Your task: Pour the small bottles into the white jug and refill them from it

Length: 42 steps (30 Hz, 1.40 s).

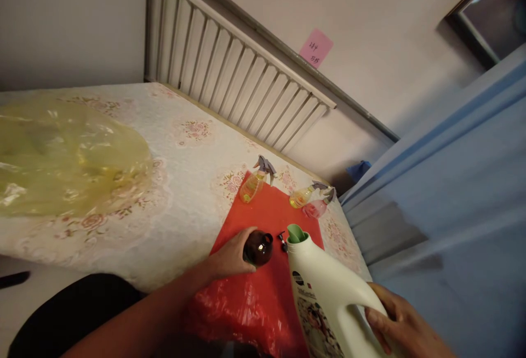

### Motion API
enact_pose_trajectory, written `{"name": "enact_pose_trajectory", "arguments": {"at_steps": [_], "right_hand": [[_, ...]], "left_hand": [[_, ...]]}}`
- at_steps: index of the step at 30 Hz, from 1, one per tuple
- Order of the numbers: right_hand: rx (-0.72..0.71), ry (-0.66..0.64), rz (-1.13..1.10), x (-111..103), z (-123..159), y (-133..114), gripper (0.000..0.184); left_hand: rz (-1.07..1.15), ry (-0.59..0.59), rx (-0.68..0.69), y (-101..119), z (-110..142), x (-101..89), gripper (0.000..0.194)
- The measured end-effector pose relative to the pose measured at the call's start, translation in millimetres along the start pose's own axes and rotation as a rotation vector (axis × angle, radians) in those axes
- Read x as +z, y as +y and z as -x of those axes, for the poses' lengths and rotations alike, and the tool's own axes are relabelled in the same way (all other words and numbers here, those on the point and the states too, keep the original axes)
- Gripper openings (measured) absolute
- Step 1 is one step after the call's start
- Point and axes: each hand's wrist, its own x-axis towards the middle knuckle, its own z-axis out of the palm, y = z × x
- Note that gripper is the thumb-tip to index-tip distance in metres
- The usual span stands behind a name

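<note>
My left hand [232,255] is wrapped round a dark brown bottle [258,249] whose uncapped neck points up toward me. In my right hand [398,322] is the handle of a large pale jug [320,281], tilted with its green pouring spout [296,233] toward the brown bottle. The spout and the bottle's mouth are apart, and no liquid shows between them. A small black pump head [282,242] lies on the red sheet [263,212] between the two. The jug's label is partly visible.
Spray bottles with grey triggers stand farther back: one yellow [252,187] on the left, another yellow [301,197] and a pink one [315,208] on the right. A yellow plastic bag [74,155] covers the left of the flowered tablecloth [184,182]. A radiator [230,67] and blue curtain [431,210] border the table.
</note>
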Motion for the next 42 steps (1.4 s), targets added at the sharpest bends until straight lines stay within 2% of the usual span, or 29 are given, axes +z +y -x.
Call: {"name": "enact_pose_trajectory", "arguments": {"at_steps": [8, 13, 21, 31, 35, 42], "right_hand": [[0.008, 0.007, -0.102, 0.9, 7.8, -9.7, 0.059], [0.002, 0.033, -0.058, -2.6, 5.4, -9.2, 0.059], [-0.023, 0.020, -0.018, -1.1, 3.0, -14.9, 0.062], [-0.045, -0.059, -0.052, 1.3, 0.5, -19.2, 0.057], [-0.057, -0.116, -0.064, 2.8, -2.3, -19.1, 0.061], [-0.074, -0.158, 0.001, 0.7, -6.7, -15.6, 0.061]], "left_hand": [[0.018, -0.035, 0.025, -8.2, -0.1, 2.7, 0.089], [0.037, -0.015, 0.045, -7.9, 1.4, 3.4, 0.089], [0.073, -0.061, 0.059, -0.1, 3.7, -1.1, 0.083], [0.056, -0.054, 0.066, -0.4, 5.1, -1.2, 0.084], [0.040, -0.057, 0.075, -1.6, 5.0, -0.9, 0.085], [0.040, -0.071, 0.099, -0.9, 5.1, -1.5, 0.083]]}}
